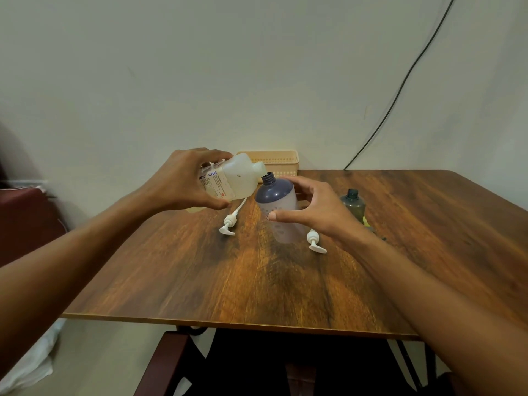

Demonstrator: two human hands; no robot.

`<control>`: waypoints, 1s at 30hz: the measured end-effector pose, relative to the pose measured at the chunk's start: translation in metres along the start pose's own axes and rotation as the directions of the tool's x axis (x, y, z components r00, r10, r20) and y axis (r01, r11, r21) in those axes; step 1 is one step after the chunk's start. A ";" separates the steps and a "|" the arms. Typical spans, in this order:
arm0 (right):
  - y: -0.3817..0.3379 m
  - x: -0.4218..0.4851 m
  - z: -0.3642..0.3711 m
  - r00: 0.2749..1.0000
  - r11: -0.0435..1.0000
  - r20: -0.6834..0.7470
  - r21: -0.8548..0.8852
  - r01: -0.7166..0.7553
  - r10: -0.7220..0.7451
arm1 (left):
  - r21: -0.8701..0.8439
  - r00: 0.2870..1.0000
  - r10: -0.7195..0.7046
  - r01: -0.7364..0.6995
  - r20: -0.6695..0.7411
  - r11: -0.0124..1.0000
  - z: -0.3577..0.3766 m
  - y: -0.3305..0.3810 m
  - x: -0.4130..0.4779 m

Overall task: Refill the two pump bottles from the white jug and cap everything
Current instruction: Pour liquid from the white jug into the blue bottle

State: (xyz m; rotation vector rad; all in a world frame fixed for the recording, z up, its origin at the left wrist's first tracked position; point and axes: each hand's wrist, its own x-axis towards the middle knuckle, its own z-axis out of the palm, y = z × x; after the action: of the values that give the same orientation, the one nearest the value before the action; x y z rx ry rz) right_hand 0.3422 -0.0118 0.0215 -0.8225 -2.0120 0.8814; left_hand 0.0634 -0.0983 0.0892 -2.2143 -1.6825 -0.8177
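My left hand (183,181) grips the white jug (234,178) and holds it tipped to the right, its open spout right at the neck of the purple-and-white bottle (278,207). That bottle stands uncapped on the table (200,275), and my right hand (314,208) curls around its right side. A second, dark green bottle (353,202) stands uncapped further right, partly behind my right hand. Two white pump heads lie on the table: one (230,222) left of the purple bottle with its tube under the jug, the other (315,242) below my right hand.
A beige slotted basket (275,161) stands against the wall behind the jug. A black cable (400,90) runs down the wall to the table's back edge. A dark red seat (25,221) is at the left, and a chair back (168,361) is under the near table edge.
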 end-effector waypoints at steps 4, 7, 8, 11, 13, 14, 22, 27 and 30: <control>0.000 -0.001 -0.001 1.000 1.000 0.003 0.009 -0.004 0.004 | 0.003 1.000 0.005 -0.005 0.000 1.000 0.000 0.000 0.000; 0.000 -0.001 -0.001 1.000 1.000 0.005 0.013 -0.002 0.002 | 0.006 1.000 0.004 -0.004 -0.003 1.000 0.000 -0.001 0.001; 0.000 -0.001 -0.001 1.000 1.000 0.005 0.012 0.000 0.000 | 0.006 1.000 0.002 -0.002 -0.002 1.000 0.000 -0.001 0.001; 0.000 -0.001 -0.001 1.000 1.000 0.004 0.009 0.000 0.000 | 0.005 1.000 0.006 -0.006 -0.003 1.000 0.000 -0.001 0.001; 0.000 -0.001 -0.002 1.000 1.000 0.007 0.012 0.000 0.000 | 0.004 1.000 0.006 -0.006 -0.001 1.000 0.000 -0.001 0.001; 0.001 -0.001 -0.002 1.000 1.000 0.009 0.015 0.000 0.000 | 0.003 1.000 0.008 -0.008 0.000 1.000 0.000 -0.001 0.001; -0.001 -0.001 -0.002 1.000 1.000 0.012 0.008 0.008 -0.008 | 0.013 1.000 0.011 -0.011 0.001 1.000 -0.001 -0.002 0.002; 0.000 -0.002 0.000 1.000 1.000 0.009 0.011 0.006 -0.006 | 0.017 1.000 0.020 -0.020 0.001 1.000 -0.001 -0.003 0.001; 0.001 -0.001 0.000 1.000 1.000 0.009 0.022 0.005 -0.005 | 0.021 1.000 0.018 -0.018 0.005 1.000 -0.001 -0.003 0.002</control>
State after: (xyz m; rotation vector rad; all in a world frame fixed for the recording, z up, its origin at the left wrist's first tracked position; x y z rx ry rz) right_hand 0.3428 -0.0126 0.0200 -0.8027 -2.0082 0.9046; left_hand 0.0607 -0.0964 0.0909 -2.2158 -1.6636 -0.7865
